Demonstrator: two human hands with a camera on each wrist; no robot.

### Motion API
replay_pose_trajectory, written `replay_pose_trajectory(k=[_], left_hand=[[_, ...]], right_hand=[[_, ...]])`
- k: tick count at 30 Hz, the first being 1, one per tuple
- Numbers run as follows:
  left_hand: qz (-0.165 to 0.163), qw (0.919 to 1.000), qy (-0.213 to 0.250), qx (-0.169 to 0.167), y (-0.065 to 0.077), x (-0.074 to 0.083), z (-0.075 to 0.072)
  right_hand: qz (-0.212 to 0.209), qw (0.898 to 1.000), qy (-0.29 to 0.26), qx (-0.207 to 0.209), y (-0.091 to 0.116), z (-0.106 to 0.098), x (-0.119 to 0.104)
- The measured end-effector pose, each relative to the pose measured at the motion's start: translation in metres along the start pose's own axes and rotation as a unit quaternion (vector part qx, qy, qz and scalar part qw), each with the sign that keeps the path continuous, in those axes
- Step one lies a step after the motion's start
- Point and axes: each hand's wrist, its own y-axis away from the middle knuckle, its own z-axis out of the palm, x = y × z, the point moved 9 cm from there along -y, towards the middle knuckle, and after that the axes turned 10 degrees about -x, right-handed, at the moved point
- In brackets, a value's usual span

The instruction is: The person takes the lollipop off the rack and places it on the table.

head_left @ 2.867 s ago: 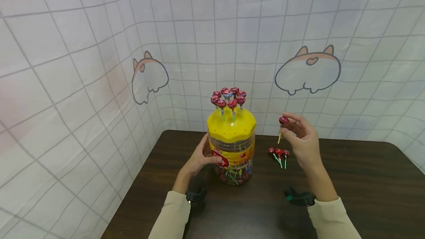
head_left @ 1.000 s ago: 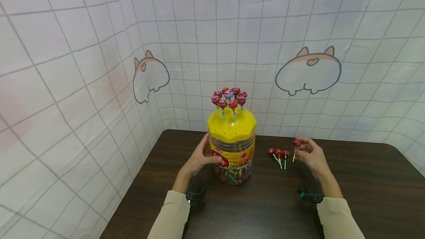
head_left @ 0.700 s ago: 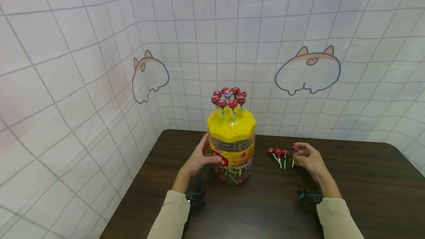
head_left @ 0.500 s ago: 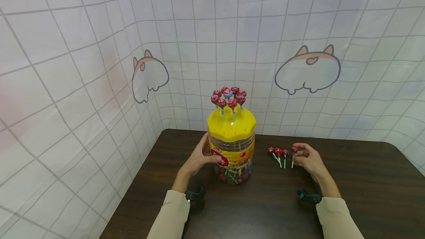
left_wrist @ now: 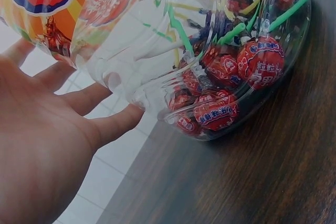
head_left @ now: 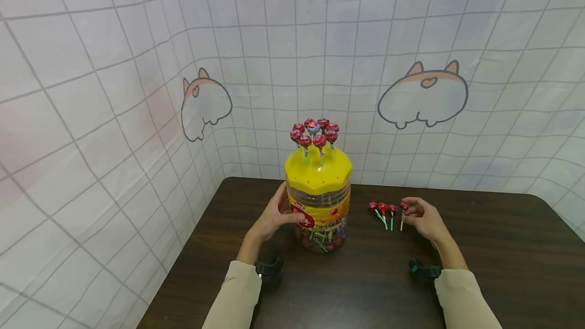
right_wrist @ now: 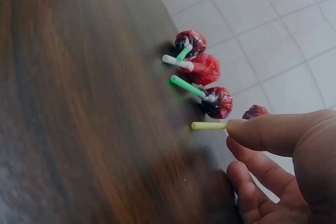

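A clear plastic candy jar (head_left: 322, 216) with a yellow lid (head_left: 317, 179) stands upright on the table, lollipops showing inside. My left hand (head_left: 269, 220) steadies its left side, thumb across the label and fingers around behind. Several red-wrapped lollipops (head_left: 319, 141) and one blue-and-red one stand upright in the lid's holes. To the right, my right hand (head_left: 427, 221) pinches a lollipop (right_wrist: 209, 125) by its yellow stick, low at the table. Just left of it three loose lollipops (head_left: 382, 210) lie side by side; in the right wrist view two have green sticks and one a white stick.
The dark wooden table (head_left: 320, 288) has its back edge close behind the jar. A white gridded curtain (head_left: 274, 39) with cartoon animal drawings hangs behind and to the left. Small unused holes (head_left: 323, 183) dot the lid's rim.
My right hand has lowered the lollipop from above the table to beside the loose three, then shifted slightly left. The left hand and jar have stayed put.
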Motion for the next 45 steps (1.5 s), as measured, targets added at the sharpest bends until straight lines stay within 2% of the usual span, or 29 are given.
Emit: replay_pose_trajectory(k=[7,26,45], left_hand=[[-0.001,1.0000,0.001,-0.001,-0.0005,0.0006,0.0000],[0.004,1.0000,0.005,-0.005,-0.0004,0.0010,-0.0002],[-0.002,1.0000,0.009,-0.003,-0.0004,0.0014,0.0009]], right_hand=[[0.010,1.000,0.024,-0.008,-0.0013,0.0014,0.0018],[0.031,0.999,0.026,-0.035,-0.0052,0.0038,0.0038],[0.029,0.998,0.020,-0.045,-0.0059,0.0053,0.0044]])
